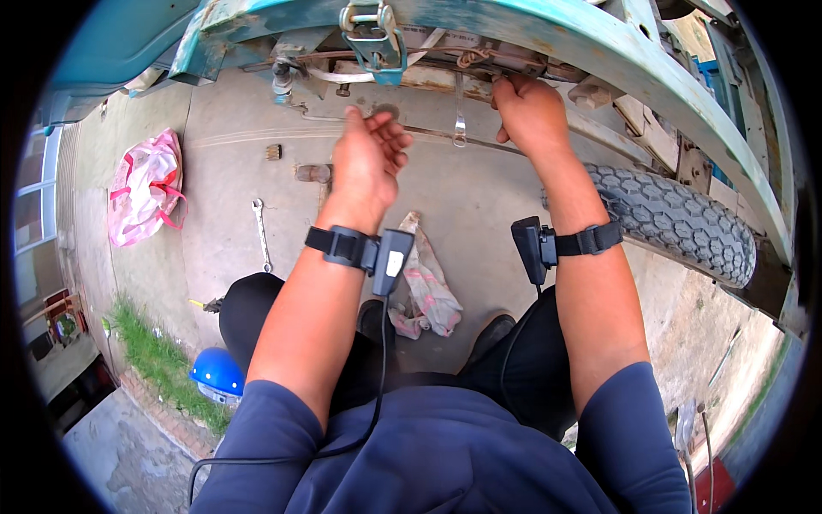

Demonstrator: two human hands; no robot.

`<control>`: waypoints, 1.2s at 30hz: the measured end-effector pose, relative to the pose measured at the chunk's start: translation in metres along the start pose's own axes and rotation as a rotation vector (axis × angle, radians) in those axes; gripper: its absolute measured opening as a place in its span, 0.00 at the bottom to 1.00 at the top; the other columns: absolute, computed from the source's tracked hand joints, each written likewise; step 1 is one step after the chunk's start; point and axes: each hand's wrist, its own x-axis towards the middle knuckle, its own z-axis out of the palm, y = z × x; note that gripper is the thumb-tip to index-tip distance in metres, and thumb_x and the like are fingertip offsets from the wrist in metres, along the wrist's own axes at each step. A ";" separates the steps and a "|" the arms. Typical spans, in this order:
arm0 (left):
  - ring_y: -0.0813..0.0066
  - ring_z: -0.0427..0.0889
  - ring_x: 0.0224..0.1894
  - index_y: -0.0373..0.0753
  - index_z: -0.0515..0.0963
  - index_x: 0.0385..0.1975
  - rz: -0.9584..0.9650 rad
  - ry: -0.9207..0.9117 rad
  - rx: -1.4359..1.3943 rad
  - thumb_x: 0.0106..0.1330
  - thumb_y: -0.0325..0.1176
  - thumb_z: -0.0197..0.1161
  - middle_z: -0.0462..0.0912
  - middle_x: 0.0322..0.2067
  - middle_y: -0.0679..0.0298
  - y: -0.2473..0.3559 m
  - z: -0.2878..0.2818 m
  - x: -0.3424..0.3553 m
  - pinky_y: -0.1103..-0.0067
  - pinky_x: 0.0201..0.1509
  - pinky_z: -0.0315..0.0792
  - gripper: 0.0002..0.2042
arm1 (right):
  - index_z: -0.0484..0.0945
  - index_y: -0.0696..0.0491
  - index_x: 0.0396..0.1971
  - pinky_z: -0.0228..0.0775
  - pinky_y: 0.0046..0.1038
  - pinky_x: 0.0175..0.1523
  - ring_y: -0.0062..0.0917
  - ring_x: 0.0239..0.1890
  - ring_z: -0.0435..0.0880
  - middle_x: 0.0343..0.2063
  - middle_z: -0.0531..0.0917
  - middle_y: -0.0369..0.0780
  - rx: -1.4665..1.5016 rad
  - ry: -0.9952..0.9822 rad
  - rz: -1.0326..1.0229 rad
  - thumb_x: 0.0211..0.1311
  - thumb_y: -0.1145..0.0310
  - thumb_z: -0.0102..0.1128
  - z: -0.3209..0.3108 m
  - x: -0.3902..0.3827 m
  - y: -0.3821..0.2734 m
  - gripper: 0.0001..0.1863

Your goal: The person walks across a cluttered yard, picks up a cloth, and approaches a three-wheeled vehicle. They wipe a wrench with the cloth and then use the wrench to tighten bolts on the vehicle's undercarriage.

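My left hand is raised below the teal vehicle frame, palm turned inward and fingers loosely apart, with nothing in it. Up under the frame, my right hand has its fingers curled in against the rusty underside parts; what they grip is hidden. Just left of that hand, a shiny wrench hangs down with its ring end lowest. A teal metal latch bracket sits on the frame above my left hand. Beside it run a white strap or hose and a twisted brown wire.
A treaded tyre stands at the right. On the concrete lie a combination wrench, a hammer-like tool partly behind my left arm, a small dark block, a pink-and-white bag and a rag. A blue hard hat rests at lower left.
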 end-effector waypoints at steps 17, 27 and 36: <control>0.79 0.69 0.25 0.39 0.73 0.35 -0.105 -0.254 -0.387 0.78 0.50 0.38 0.72 0.26 0.70 0.037 -0.022 0.032 0.84 0.23 0.58 0.22 | 0.80 0.59 0.26 0.77 0.31 0.33 0.32 0.17 0.85 0.18 0.82 0.45 0.034 -0.003 0.023 0.65 0.54 0.48 0.001 -0.003 -0.006 0.22; 0.82 0.67 0.24 0.41 0.71 0.33 -0.135 -0.327 -0.509 0.77 0.49 0.41 0.68 0.24 0.72 0.035 -0.026 0.037 0.84 0.23 0.57 0.19 | 0.80 0.59 0.26 0.77 0.31 0.34 0.32 0.17 0.85 0.17 0.82 0.45 0.020 -0.003 0.047 0.65 0.55 0.48 0.002 -0.003 -0.010 0.22; 0.81 0.65 0.24 0.41 0.71 0.35 -0.095 -0.225 -0.308 0.78 0.50 0.39 0.67 0.23 0.71 0.035 -0.025 0.029 0.84 0.23 0.56 0.20 | 0.80 0.59 0.27 0.77 0.30 0.34 0.30 0.18 0.85 0.18 0.82 0.45 0.044 -0.010 0.064 0.65 0.54 0.48 0.000 -0.004 -0.010 0.22</control>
